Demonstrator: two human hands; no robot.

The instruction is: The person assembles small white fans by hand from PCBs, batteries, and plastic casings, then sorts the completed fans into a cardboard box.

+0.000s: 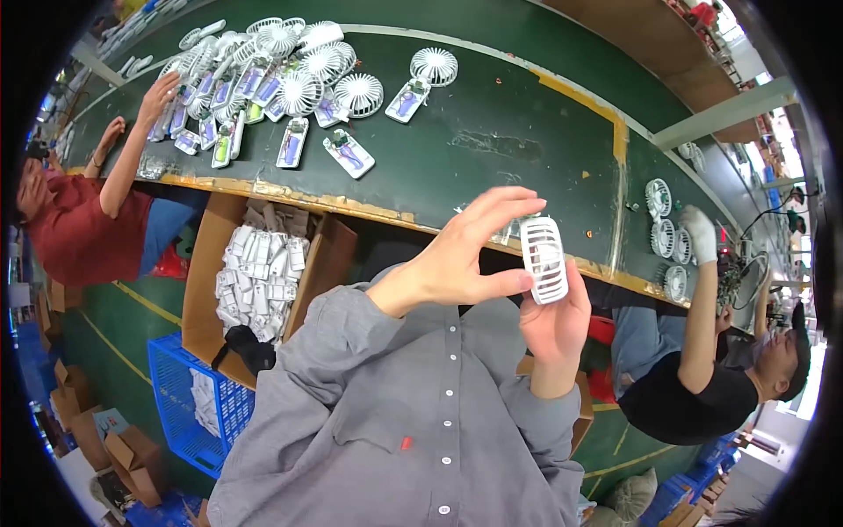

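Between my two hands, just over the near edge of the bench, is a white slotted fan head tilted on its side. My left hand reaches over it from the left, fingers at its top and thumb at its lower left side. From below and the right, my right hand grips its lower end. Whether a handle is joined to it is hidden. Farther off on the bench lie a small handheld fan with an opened handle and a loose white handle part with wires.
A large pile of white fans covers the bench's far left. Below the bench, a cardboard box holds white plastic parts beside a blue crate. Co-workers sit at both sides; one gloved hand is near several fan heads.
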